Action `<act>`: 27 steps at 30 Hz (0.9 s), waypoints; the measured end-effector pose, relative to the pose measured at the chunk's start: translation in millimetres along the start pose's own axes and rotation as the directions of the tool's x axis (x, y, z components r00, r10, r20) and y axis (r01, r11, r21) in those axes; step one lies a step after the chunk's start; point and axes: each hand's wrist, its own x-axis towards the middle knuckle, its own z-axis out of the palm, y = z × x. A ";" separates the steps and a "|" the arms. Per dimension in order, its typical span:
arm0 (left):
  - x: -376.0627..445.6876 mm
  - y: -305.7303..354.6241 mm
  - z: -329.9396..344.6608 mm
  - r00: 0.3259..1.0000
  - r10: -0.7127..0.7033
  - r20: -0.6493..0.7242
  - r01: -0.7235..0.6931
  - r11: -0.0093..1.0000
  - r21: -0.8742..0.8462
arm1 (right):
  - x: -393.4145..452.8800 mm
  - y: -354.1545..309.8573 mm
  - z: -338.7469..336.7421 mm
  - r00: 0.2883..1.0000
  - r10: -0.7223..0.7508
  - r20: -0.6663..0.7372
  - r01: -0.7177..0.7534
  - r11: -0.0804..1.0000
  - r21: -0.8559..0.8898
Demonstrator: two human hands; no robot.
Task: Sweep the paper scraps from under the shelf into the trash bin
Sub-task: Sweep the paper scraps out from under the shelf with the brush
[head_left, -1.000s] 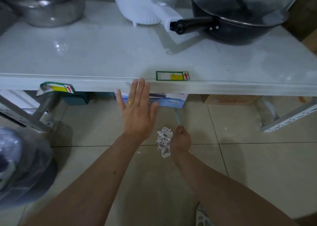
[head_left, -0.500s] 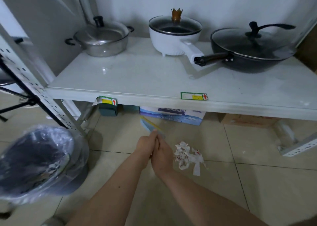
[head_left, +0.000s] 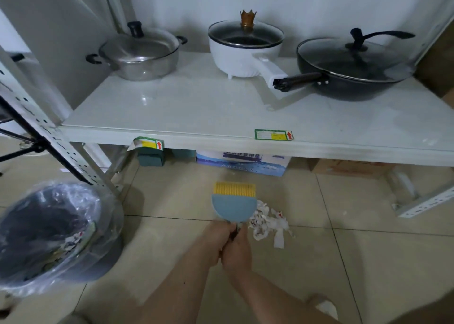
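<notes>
Blue plastic brush (head_left: 234,204), yellow bristles forward, gripped at its handle by left hand (head_left: 217,237) and right hand (head_left: 237,248) clasped together, likely for steadier sweeping; paper scraps (head_left: 267,221) lie on the floor just right of the hands, clear of the shelf (head_left: 221,117); trash bin (head_left: 49,230) waits well left, lined and open-mouthed.

3 lidded pots (head_left: 140,53) on top; boxes (head_left: 242,162) beneath, maybe cardboard.

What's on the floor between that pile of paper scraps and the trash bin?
In the head view, the brush and both hands, left and right, then bare tile to the trash bin.
</notes>
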 end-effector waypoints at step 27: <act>124.5 -150.7 14.8 0.965 -0.238 -0.107 0.236 0.971 -0.032 | 69.6 152.2 28.9 0.821 0.412 0.396 -0.135 0.813 -0.566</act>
